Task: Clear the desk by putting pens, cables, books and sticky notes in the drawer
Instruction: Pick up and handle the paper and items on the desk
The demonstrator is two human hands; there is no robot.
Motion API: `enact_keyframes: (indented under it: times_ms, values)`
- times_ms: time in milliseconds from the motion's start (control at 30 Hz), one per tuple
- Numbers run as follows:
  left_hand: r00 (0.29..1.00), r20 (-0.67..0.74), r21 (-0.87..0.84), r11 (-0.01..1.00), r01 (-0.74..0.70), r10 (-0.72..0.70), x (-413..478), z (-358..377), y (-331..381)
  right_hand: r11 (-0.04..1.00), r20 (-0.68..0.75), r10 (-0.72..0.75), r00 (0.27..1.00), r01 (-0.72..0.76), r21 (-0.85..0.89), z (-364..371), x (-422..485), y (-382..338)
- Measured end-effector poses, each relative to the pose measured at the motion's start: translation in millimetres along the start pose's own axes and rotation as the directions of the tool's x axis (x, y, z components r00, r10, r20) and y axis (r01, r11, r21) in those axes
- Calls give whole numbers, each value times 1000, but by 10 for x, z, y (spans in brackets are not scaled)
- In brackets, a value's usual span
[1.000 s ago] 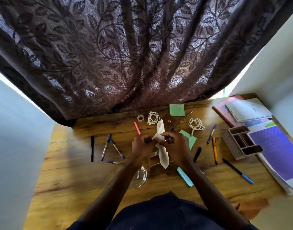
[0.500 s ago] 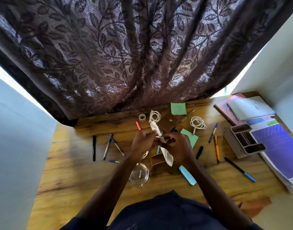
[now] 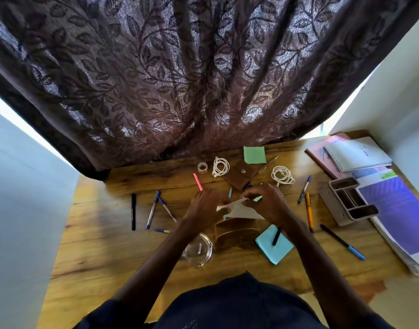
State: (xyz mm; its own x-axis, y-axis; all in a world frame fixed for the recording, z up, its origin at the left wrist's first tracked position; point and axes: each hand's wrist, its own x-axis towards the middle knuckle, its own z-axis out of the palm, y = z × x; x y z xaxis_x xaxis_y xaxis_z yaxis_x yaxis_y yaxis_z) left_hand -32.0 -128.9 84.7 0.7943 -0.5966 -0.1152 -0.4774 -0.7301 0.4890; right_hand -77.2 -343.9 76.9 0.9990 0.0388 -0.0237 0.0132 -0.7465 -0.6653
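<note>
Over the middle of the wooden desk (image 3: 104,238), my left hand (image 3: 207,206) and my right hand (image 3: 267,203) both pinch a white piece of paper (image 3: 241,210), stretched flat between them. Pens lie scattered: a black marker (image 3: 133,211), blue pens (image 3: 153,210) at the left, an orange pen (image 3: 309,213) and a black-and-blue pen (image 3: 342,242) at the right. Two coiled white cables (image 3: 220,166) (image 3: 282,175) rest near the curtain. Green (image 3: 254,155) and blue sticky notes (image 3: 273,245) lie on the desk. Notebooks (image 3: 358,154) are stacked at the far right.
A brown letter holder (image 3: 237,233) stands just under my hands, a clear glass lid (image 3: 199,250) beside it. A grey desk organiser (image 3: 348,200) sits at the right by a purple book (image 3: 398,210). A brown wallet (image 3: 240,175), a tape roll (image 3: 202,167) and a dark curtain (image 3: 203,79) are behind.
The white paper hung upright between my hands; now it is turned sideways and pulled flat. My hands have moved apart slightly. A black pen shows on the blue sticky notes.
</note>
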Motion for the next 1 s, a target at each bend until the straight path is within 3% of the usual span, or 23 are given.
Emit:
enact_keyframes:
  times_ms: [200, 367, 500, 733, 1000]
  values:
    - [992, 108, 6, 998, 65, -65, -53, 293, -88, 998, 73, -30, 997, 33, -45, 149, -52, 90]
    - [995, 61, -3, 997, 76, -75, -104, 345, -114, 999, 41, -9, 999, 11, -52, 184, -137, 62]
    - [999, -4, -105, 994, 42, -43, -127, 305, -107, 999, 9, -10, 1000, 10, -44, 107, -156, 56]
    - [992, 128, -157, 987, 32, -11, -162, 478, -209, 998, 71, 5, 997, -1, -58, 211, -186, 189]
    - [995, -3, -35, 995, 97, -97, -164, 622, -127, 997, -76, 17, 997, -23, -72, 316, -214, 155]
